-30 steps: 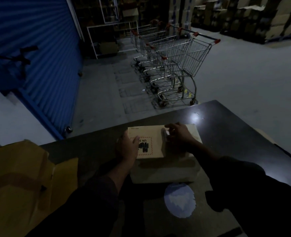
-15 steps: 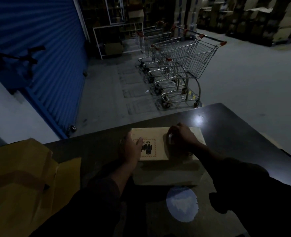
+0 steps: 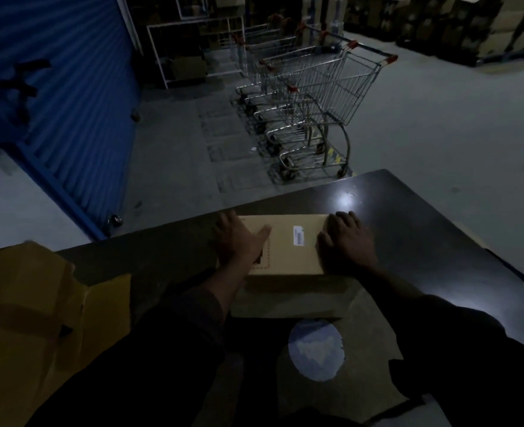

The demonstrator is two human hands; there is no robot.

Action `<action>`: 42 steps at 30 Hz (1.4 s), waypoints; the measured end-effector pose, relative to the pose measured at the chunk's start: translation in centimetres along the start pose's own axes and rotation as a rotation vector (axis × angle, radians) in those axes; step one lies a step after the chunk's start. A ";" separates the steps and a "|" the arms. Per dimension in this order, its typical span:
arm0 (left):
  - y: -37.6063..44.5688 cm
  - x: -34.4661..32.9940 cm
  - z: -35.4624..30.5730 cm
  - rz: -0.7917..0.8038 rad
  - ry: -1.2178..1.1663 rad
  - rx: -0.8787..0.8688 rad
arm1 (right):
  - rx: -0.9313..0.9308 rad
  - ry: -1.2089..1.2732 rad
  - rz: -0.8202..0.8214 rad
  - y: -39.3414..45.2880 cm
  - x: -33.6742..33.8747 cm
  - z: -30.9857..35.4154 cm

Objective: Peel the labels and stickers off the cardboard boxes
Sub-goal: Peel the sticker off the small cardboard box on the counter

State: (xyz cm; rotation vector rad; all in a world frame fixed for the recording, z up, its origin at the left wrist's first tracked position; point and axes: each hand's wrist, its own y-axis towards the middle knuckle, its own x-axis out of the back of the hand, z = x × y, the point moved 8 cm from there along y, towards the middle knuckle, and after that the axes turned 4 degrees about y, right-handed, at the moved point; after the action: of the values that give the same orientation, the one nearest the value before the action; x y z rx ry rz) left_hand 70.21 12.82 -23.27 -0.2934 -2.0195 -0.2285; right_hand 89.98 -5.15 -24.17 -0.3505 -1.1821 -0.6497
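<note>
Head view: small cardboard box [image 3: 288, 245] sits on the dark worktop [image 3: 424, 229], roughly centre, resting on a flattened sheet of cardboard [image 3: 288, 300] that sticks out on the near side. Left hand [image 3: 239, 240] lies flat on the box's left end, fingers spread and reaching over the far-left corner, thumb across the top; not clamped on anything. Right hand [image 3: 345, 238] lies flat on the right end, fingers together, also just pressing, nothing pinched. Box looks light and stiff, prob. slides easily on the cardboard under it, so it needs one palm holding it down while the other peels. Small white label [image 3: 298, 235] sits on the top face right of centre, between the hands, clear of both. It looks thin and prob. tears if yanked; best to lift a corner w/ a fingernail and pull low and slow. A red-bordered printed mark [image 3: 262, 261] is partly under the left hand; can't tell if it's a sticker or print. Box's long axis runs left-right, broad face up; the label's long axis runs near-far, across the box. Bigger open box [image 3: 29, 315] sits near left, well apart.
</note>
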 end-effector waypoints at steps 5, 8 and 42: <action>0.9 -0.8 -0.2 0.006 -0.200 -0.045 | 0.011 0.079 -0.001 -0.1 1.2 -0.6; 0.7 -1.5 -2.0 0.104 -0.194 -0.188 | -0.071 0.007 0.032 -0.8 2.5 -2.5; -2.3 -4.2 -7.7 0.028 0.057 -0.505 | 0.082 0.223 0.070 -4.4 3.0 0.7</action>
State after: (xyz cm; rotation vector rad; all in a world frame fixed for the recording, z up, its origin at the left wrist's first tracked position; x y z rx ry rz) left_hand 77.89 7.98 -23.71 -0.6220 -1.8766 -0.7228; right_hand 87.37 -8.99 -21.48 -0.2427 -0.9761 -0.5623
